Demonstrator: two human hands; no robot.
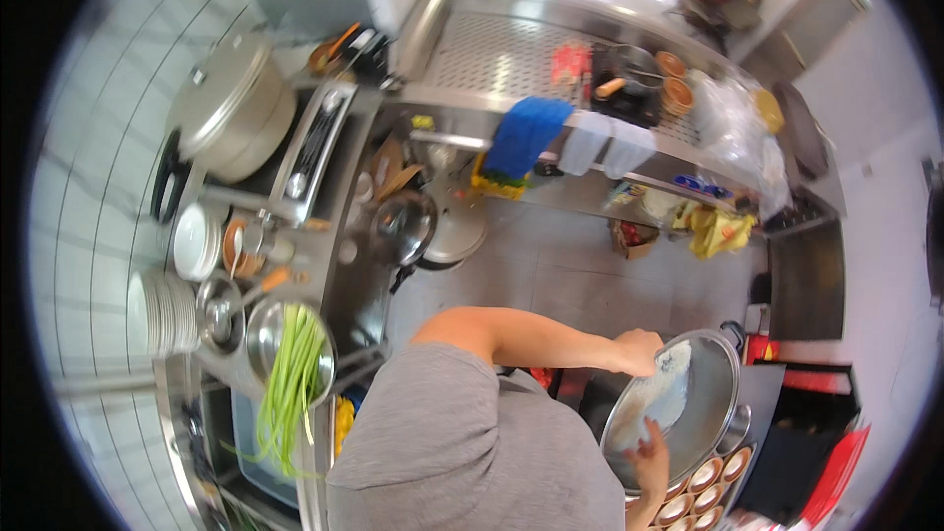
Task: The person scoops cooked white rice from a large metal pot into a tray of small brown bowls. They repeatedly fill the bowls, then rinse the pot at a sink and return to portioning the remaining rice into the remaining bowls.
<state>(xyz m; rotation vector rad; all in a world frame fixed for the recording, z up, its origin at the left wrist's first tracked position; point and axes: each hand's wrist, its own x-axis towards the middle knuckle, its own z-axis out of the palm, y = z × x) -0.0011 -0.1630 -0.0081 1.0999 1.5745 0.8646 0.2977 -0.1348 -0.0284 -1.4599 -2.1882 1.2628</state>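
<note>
A large metal pot [708, 413], tilted, stands at the lower right with a whitish, wet-looking mass [667, 398] inside it, perhaps rice. My left hand [638, 352] reaches across from the left and is closed on the near upper rim of the pot. My right hand [650, 453] is at the pot's lower side, over its inside, fingers apart; whether it touches the contents cannot be told. Below and beside the pot stand several small brown bowls [706, 473] holding something white. A small metal container [736, 429] touches the pot's right side.
On the left counter are a metal bowl with long green stalks [291, 369], stacked white plates [162, 313] and a big lidded pot [236, 110]. A steel counter [494, 51] runs across the far side, with a blue cloth [527, 134] over its edge. Lidded pans [404, 228] stand low near the left counter.
</note>
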